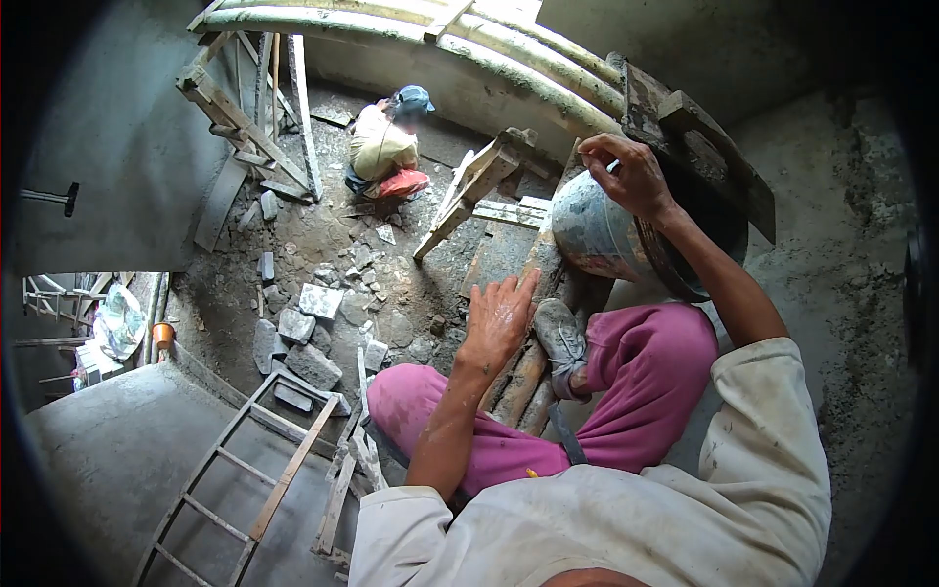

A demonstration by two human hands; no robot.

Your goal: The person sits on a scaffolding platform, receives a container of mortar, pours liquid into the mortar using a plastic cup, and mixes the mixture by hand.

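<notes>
My left hand (499, 321) is held over the bamboo scaffold poles (528, 377), its fingers spread and nothing in them. A large dirty bucket (599, 235) lies tilted on the scaffold at the right, its dark mouth toward the lower right. Above the bucket's near side, my right hand (631, 176) has its fingers curled, thumb and fingertips drawn together. Whatever might be between those fingertips is too small to make out. A grey shoe (560, 338) rests on the poles beside my left hand.
Far below, a person in a blue cap (384, 147) crouches on the rubble-strewn floor. Broken blocks (313, 364) lie there in a pile. A wooden ladder (210, 509) leans at the lower left. Wooden trestles (474, 191) and a rough board (709, 147) stand near the bucket.
</notes>
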